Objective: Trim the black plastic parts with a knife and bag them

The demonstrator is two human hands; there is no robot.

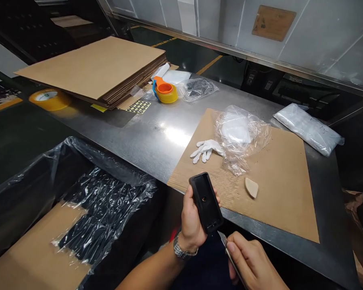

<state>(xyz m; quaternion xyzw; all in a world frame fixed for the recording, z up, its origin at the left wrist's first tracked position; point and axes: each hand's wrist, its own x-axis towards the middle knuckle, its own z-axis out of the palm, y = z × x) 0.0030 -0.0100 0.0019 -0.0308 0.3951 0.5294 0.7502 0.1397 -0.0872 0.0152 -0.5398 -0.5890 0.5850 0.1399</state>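
Left hand (191, 223) grips black case (206, 207); bin (38, 191) holds cardboard (27, 249).

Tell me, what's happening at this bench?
A person's left hand holds a hollow black rectangular piece, its open side facing up. The right hand grips a knife-like tool, its tip close to the piece's lower end; whether they touch is hard to tell. Beyond, on a cardboard sheet, lie a white glove, clear plastic packaging and a small tan block.
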